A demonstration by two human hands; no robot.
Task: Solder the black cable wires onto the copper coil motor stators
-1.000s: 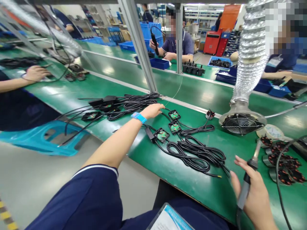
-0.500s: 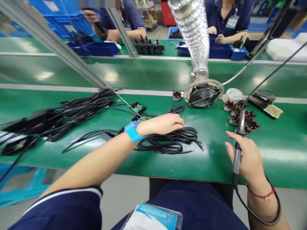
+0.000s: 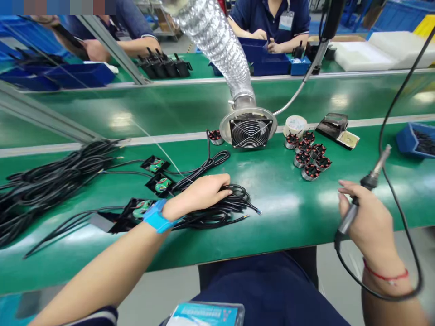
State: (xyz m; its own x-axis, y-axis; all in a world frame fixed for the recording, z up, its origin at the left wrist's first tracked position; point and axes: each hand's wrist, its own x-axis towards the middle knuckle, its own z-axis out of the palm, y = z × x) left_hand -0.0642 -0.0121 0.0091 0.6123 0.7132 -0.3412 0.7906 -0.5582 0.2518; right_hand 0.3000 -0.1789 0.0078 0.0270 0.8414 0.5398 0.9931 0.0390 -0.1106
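Observation:
My left hand (image 3: 205, 192), with a blue wrist strap, is closed over a bundle of coiled black cables (image 3: 238, 194). A thin pale strand of solder wire (image 3: 159, 147) runs down into it; the fingertips partly hide where it ends. Left of that hand lie open black housings (image 3: 159, 183) with green circuit boards. In my right hand (image 3: 370, 222) is a soldering iron (image 3: 377, 167), its tip tilted up and away over the bench, apart from other parts. Several copper-wound motor stators (image 3: 311, 172) stand between the hands, farther back. One more stator (image 3: 215, 136) stands beside the fan.
A fume fan (image 3: 251, 132) on a silver duct (image 3: 220, 50) hangs over the bench's back. Behind the stators are a tape roll (image 3: 295, 124) and a soldering stand (image 3: 338, 131). A blue bin (image 3: 416, 140) sits right, a cable pile (image 3: 57, 181) left. Two people work opposite.
The view has swung right. My right hand has carried the soldering iron away from the stators to the right. My left hand stays at the coiled cables.

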